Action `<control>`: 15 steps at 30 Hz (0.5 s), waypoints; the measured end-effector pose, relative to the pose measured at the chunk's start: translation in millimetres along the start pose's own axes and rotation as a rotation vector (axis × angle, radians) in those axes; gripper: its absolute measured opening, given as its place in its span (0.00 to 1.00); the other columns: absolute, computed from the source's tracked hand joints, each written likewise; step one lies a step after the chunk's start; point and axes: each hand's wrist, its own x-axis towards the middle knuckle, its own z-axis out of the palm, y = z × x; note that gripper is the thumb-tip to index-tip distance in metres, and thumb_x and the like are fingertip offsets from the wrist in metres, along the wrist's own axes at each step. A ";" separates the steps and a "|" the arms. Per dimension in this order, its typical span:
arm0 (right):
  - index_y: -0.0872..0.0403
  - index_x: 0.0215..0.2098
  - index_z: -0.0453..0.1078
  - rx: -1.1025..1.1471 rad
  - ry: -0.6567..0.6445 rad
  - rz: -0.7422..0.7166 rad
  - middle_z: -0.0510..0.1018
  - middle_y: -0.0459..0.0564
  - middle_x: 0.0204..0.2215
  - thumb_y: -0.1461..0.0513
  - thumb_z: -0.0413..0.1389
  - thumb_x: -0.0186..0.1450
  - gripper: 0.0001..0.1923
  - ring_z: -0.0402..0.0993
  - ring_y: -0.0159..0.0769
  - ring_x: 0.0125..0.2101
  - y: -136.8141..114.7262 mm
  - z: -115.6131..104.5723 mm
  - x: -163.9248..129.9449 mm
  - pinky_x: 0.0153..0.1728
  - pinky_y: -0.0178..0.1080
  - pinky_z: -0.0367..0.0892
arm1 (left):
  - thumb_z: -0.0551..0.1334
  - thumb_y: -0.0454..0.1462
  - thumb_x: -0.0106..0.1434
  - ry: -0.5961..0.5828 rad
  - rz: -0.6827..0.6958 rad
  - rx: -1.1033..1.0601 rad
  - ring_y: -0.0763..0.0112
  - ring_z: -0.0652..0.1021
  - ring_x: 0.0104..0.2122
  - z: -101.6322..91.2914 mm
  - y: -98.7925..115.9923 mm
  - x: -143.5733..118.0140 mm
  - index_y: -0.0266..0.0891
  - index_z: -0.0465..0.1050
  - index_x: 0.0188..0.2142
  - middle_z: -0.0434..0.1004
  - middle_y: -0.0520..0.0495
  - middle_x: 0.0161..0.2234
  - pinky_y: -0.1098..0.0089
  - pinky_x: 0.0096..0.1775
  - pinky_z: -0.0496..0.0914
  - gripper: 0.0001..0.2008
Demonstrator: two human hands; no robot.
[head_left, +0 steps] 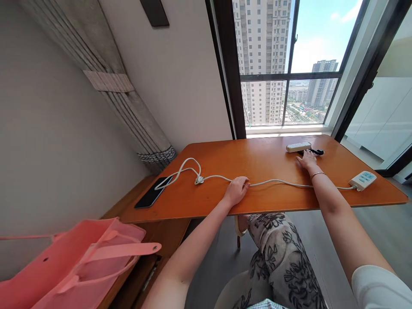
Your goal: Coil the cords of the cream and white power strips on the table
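My left hand (237, 190) rests on the orange table (257, 165), fingers curled over a white cable (283, 183) that runs from a white power strip (362, 180) at the right to a looped bundle (188, 171) at the left. My right hand (307, 161) lies flat farther back, fingertips touching a small black object (316, 151) beside a white remote-like bar (298, 147). A black phone (152, 192) lies at the table's left corner with the cable end over it.
A pink bag (74, 262) sits at lower left on a wooden side surface (161, 234). A grey curtain (128, 98) hangs along the left wall. A large window (289, 64) stands behind the table. My patterned trousers (280, 253) are under the front edge.
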 end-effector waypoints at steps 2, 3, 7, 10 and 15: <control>0.62 0.72 0.47 -0.021 -0.032 0.000 0.51 0.64 0.71 0.47 0.45 0.71 0.40 0.43 0.46 0.71 -2.0 -1.4 3.0 0.67 0.48 0.49 | 0.53 0.42 0.71 -0.007 -0.008 0.003 0.59 0.78 0.46 -1.0 1.2 0.0 0.40 0.73 0.44 0.80 0.41 0.45 0.57 0.50 0.72 0.13; 0.61 0.72 0.48 -0.024 -0.038 0.004 0.53 0.64 0.71 0.47 0.45 0.71 0.39 0.45 0.47 0.71 -3.4 -2.1 3.8 0.66 0.48 0.49 | 0.53 0.42 0.71 -0.011 -0.010 0.007 0.60 0.78 0.46 -1.6 1.8 -0.1 0.40 0.73 0.44 0.80 0.42 0.45 0.57 0.50 0.72 0.13; 0.62 0.67 0.58 -0.052 -0.029 0.023 0.61 0.67 0.66 0.49 0.48 0.70 0.35 0.54 0.52 0.67 -9.6 -6.0 1.8 0.64 0.53 0.52 | 0.52 0.43 0.71 -0.023 -0.011 0.013 0.60 0.78 0.45 -4.1 3.6 -0.3 0.40 0.73 0.43 0.80 0.42 0.44 0.58 0.49 0.72 0.14; 0.63 0.60 0.67 -0.081 -0.002 0.029 0.66 0.69 0.62 0.52 0.50 0.69 0.28 0.59 0.54 0.63 -13.4 -7.1 -5.4 0.62 0.53 0.54 | 0.52 0.43 0.71 -0.021 -0.016 0.010 0.60 0.78 0.44 -4.0 4.2 0.1 0.40 0.73 0.42 0.80 0.42 0.43 0.58 0.48 0.72 0.14; 0.64 0.58 0.68 -0.089 0.014 0.010 0.72 0.71 0.56 0.58 0.49 0.70 0.24 0.64 0.55 0.60 -19.4 -4.5 -25.0 0.58 0.52 0.58 | 0.52 0.42 0.71 -0.015 -0.023 0.016 0.60 0.78 0.44 -1.9 4.0 1.5 0.40 0.74 0.42 0.80 0.42 0.42 0.58 0.48 0.72 0.14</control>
